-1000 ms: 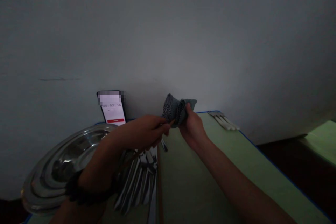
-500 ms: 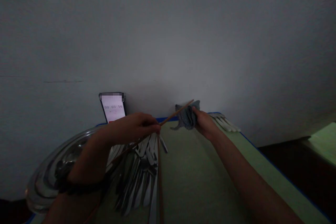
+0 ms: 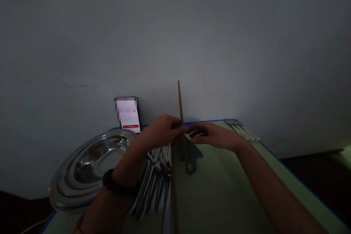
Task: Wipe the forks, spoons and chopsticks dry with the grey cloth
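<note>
My left hand [image 3: 166,129] pinches a wooden chopstick [image 3: 180,98] between thumb and fingers. The stick stands nearly upright, its top against the wall behind and its lower end in front of a grey cloth [image 3: 195,153]. Whether the cloth rests on the table or hangs from a hand, I cannot tell. Close on the right, my right hand [image 3: 215,135] is open, with curved fingers apart from the thumb and fingertips at the chopstick. Below my left hand lies a heap of metal cutlery [image 3: 153,186], with another long wooden stick [image 3: 174,197] along its right side.
Shiny metal bowls or trays [image 3: 63,186] are stacked at the left. A phone [image 3: 129,117] leans on the wall [image 3: 219,44]. Several white-handled forks [image 3: 242,131] lie at the back right of the green table [image 3: 219,197], which has a blue edge.
The chopstick has swung from a slant to nearly upright. My right hand has moved left to it and let go of the cloth, which is now lower, beneath my hands. The view has shifted slightly.
</note>
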Demonstrator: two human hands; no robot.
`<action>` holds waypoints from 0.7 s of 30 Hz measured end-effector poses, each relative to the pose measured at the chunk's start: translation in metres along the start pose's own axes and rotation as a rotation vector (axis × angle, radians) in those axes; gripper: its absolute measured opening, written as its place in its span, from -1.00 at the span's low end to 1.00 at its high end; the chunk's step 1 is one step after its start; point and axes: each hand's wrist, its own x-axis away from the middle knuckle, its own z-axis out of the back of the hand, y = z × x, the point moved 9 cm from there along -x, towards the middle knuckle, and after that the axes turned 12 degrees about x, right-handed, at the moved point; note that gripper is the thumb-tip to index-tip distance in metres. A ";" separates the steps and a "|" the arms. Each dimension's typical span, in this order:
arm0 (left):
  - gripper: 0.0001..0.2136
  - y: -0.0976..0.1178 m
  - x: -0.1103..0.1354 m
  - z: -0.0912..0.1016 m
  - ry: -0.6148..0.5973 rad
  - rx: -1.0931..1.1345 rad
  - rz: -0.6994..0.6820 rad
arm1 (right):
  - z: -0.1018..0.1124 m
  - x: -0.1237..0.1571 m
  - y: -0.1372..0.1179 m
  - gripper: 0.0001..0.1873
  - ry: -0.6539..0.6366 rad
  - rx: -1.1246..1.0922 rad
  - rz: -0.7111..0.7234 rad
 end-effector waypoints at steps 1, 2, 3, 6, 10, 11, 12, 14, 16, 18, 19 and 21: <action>-0.69 -0.001 0.000 0.002 0.022 0.029 0.009 | 0.000 0.002 -0.007 -0.62 -0.017 -0.046 0.031; -0.70 -0.002 -0.001 0.004 0.042 0.058 0.011 | -0.001 0.003 -0.013 -0.65 -0.033 -0.080 0.059; -0.71 -0.001 -0.002 0.006 0.062 0.084 0.002 | -0.001 0.004 -0.018 -0.69 -0.039 -0.098 0.078; -0.74 0.005 -0.005 0.005 0.106 0.144 -0.045 | 0.006 0.003 -0.020 -0.77 0.057 -0.075 0.074; -0.77 0.014 -0.012 -0.009 0.115 0.229 -0.113 | 0.021 0.004 -0.010 -0.78 0.171 -0.069 0.006; -0.77 0.015 -0.014 -0.013 0.110 0.233 -0.123 | 0.024 0.006 -0.007 -0.78 0.164 -0.059 -0.008; -0.76 0.014 -0.016 -0.018 0.100 0.223 -0.132 | 0.029 0.008 -0.003 -0.78 0.153 -0.033 -0.019; -0.77 0.012 -0.018 -0.027 0.063 0.162 -0.143 | 0.040 0.016 0.009 -0.78 0.148 0.057 -0.051; -0.77 0.010 -0.018 -0.036 0.011 0.071 -0.156 | 0.056 0.029 0.033 -0.77 0.195 0.171 -0.131; -0.76 0.009 -0.019 -0.044 -0.051 0.003 -0.176 | 0.064 0.047 0.069 -0.78 0.205 0.289 -0.285; -0.76 0.008 -0.019 -0.046 -0.070 -0.016 -0.186 | 0.065 0.057 0.088 -0.79 0.203 0.362 -0.374; -0.76 0.007 -0.022 -0.049 -0.069 -0.045 -0.195 | 0.066 0.076 0.116 -0.83 0.234 0.575 -0.505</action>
